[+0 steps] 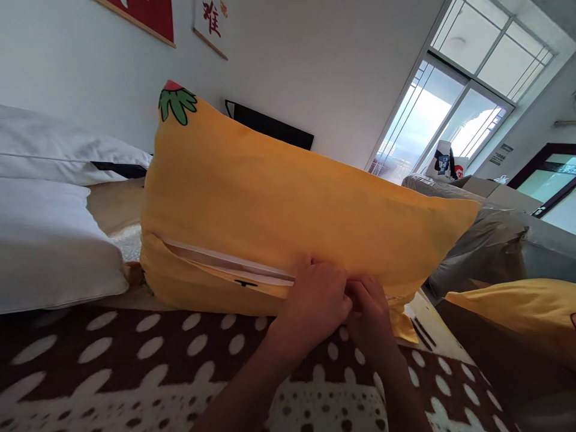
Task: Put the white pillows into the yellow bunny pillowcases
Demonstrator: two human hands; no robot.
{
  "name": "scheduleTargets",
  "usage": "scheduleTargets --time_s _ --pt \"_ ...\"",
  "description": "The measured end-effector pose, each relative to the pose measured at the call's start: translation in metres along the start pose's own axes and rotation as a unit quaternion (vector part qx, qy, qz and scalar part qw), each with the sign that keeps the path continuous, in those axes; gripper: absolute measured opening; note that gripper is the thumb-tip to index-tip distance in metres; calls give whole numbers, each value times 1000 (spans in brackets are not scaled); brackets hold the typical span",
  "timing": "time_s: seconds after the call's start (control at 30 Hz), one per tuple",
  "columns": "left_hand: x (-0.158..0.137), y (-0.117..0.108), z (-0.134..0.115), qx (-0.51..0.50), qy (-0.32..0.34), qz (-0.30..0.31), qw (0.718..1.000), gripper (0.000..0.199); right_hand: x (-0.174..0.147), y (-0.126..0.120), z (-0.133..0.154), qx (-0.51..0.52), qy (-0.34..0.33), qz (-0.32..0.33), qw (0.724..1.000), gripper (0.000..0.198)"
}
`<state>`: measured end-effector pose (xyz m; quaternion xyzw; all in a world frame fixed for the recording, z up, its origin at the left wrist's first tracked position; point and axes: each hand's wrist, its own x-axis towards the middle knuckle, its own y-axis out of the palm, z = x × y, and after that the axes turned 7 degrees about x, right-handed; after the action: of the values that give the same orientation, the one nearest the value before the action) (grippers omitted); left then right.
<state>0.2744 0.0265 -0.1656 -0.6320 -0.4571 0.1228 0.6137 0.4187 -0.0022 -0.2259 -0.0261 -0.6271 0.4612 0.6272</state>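
A yellow pillowcase (265, 192) with a pillow inside stands on its long side, facing me. A green leaf print shows at its top left corner. Along its lower part runs a slit, and the white pillow (225, 259) shows through the left half of it. My left hand (317, 294) is closed on the cloth at the slit's right part. Close beside it, my right hand (369, 303) also has its fingers closed on the pillowcase. The fingertips of both hands are partly hidden.
White pillows (54, 240) lie at the left. A brown and white patterned blanket (148, 348) covers the bed in front. Another yellow cloth (522, 306) hangs at the right, near furniture under plastic wrap (486, 240). A black headboard-like panel (274, 127) is behind.
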Motion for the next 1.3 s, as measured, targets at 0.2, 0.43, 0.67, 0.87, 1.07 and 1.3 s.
scheduleTargets --time_s 0.2,0.43,0.67,0.87,1.07,1.3 --pt "0 -2 2 -16 0 9 1000 12 0 1 -1 -15 -8 12 1000 6" --pt "-4 -3 7 56 -23 -15 998 19 1 -2 2 -24 -7 15 1000 8" --pt "-3 -8 8 52 -8 22 998 18 3 1 3 -51 -26 3 998 16" --pt "-7 -18 3 38 -28 73 996 21 2 8 4 -80 -43 -18 996 18" --pt "-9 -21 -1 43 -18 94 994 21 0 18 18 -11 -20 -54 998 14" --pt "-6 -20 -1 58 -7 106 993 21 1 25 22 -9 -34 -84 996 15"
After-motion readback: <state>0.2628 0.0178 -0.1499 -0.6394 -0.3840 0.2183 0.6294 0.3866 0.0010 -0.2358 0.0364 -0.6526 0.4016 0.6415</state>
